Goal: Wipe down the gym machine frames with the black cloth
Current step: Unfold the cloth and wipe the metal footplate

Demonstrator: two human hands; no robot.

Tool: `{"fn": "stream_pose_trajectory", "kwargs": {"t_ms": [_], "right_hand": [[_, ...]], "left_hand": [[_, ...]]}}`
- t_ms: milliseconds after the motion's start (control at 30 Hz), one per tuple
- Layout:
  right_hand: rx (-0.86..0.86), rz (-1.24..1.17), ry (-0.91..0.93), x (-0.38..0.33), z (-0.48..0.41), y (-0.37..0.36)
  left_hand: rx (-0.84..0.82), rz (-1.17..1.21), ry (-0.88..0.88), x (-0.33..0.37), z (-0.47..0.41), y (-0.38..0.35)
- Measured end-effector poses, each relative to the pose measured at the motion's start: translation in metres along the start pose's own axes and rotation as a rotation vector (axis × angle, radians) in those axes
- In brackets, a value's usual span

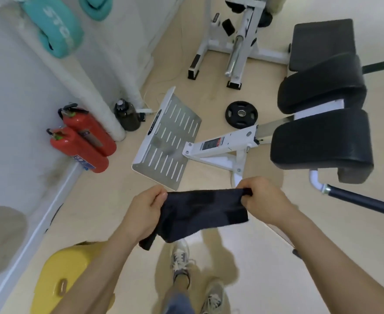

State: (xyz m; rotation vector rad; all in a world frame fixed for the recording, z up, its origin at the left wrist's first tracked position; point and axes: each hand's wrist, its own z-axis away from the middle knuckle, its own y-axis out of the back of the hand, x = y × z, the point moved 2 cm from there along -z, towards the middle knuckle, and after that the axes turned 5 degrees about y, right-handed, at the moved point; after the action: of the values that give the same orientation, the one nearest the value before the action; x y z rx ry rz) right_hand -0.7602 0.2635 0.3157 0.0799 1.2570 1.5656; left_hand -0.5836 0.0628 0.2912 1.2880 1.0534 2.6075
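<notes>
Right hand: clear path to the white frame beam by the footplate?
Probably yes. Nothing lies between the right hand and the white frame beam just ahead of it. It pinches the black cloth together with the left hand, and the beam sits low, so bending down looks necessary.

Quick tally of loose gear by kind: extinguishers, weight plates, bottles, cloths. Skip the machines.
fire extinguishers: 2
weight plate: 1
dark bottle: 1
black cloth: 1, gripped by the left hand and the right hand
Total: 5
</notes>
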Motion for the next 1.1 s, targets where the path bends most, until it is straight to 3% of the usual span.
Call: {"fn": "stream_pose_trajectory", "kwargs": {"t_ms": [100,167,233,400,500,600,700,833,933,1100], "right_hand": [[-0.061,-0.557,-0.128,0.016,-0.032,0.032],[-0.016,-0.861,-0.229,0.026,-0.061,0.052],[0.061,-0.903,-0.243,0.035,-0.097,0.073],[0.228,-0.681,-0.218,0.061,-0.203,0.133],[0.409,-0.699,-0.273,0.081,-0.256,0.165],[0.533,-0.317,-0.172,0.097,-0.274,0.198],[0.415,-0.011,-0.152,0.12,-0.269,0.218],[0.362,0.255,-0.337,0.166,-0.257,0.235],[0.335,0.46,-0.468,0.211,-0.25,0.249],[0.075,0.699,-0.638,0.254,-0.258,0.233]], "left_hand": [[-0.242,0.451,0.17,0.02,-0.033,-0.002],[-0.211,0.544,0.222,0.034,-0.069,-0.001],[-0.142,0.548,0.21,0.052,-0.114,-0.005],[-0.005,0.357,0.073,0.102,-0.252,-0.03],[-0.045,0.405,0.004,0.13,-0.323,-0.05],[-0.158,0.488,-0.034,0.151,-0.371,-0.072],[-0.342,0.441,-0.063,0.171,-0.395,-0.106],[-0.573,0.192,-0.177,0.205,-0.409,-0.165],[-0.548,0.146,-0.282,0.239,-0.411,-0.208],[-0.485,0.166,-0.293,0.273,-0.403,-0.269]]}}
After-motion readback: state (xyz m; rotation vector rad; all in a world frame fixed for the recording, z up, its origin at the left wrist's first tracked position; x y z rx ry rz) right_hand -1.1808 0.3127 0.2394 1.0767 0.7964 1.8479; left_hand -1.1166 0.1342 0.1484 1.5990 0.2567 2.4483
